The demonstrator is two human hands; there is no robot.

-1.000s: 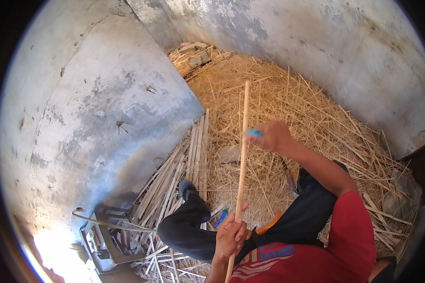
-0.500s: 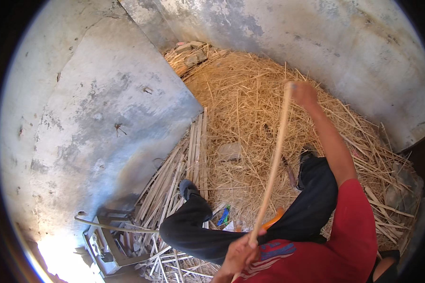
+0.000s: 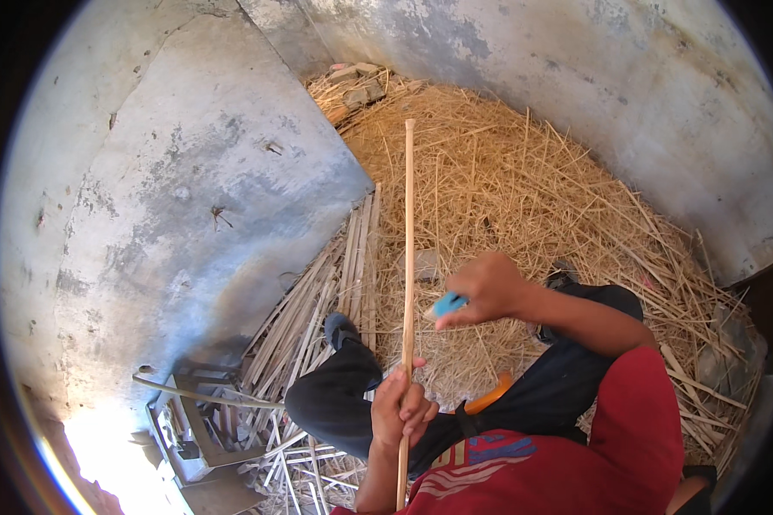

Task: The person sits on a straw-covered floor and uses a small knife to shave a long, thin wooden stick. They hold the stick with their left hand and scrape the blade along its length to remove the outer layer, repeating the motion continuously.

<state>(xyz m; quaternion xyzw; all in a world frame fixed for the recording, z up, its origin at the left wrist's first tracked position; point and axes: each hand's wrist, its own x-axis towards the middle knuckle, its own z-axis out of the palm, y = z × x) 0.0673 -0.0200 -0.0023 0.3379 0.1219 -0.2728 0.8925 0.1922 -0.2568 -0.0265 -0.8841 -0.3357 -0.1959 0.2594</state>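
Note:
A long, pale wooden stick [image 3: 410,249] stands nearly upright in front of me, its far end slightly flared. My left hand [image 3: 395,405] is wrapped round its lower part, near my lap. To the right of the stick, and apart from it, my right hand [image 3: 492,287] grips a small flat blue object [image 3: 449,304]. Motion blur and the fingers hide what kind of object it is. Below that hand, a curved orange thing [image 3: 489,393] lies by my thigh, partly covered by my leg.
Straw-like shavings [image 3: 524,197] cover the floor up to the grey walls. Long wooden strips [image 3: 318,296] lie in a pile at the left, by my foot. A small frame-like stand [image 3: 199,438] is at the lower left. Several bricks [image 3: 361,93] sit in the far corner.
My right hand has come down and left, away from the stick's upper end, and the blue object now shows in it. The stick has swung left to near upright; my left hand has moved up and left.

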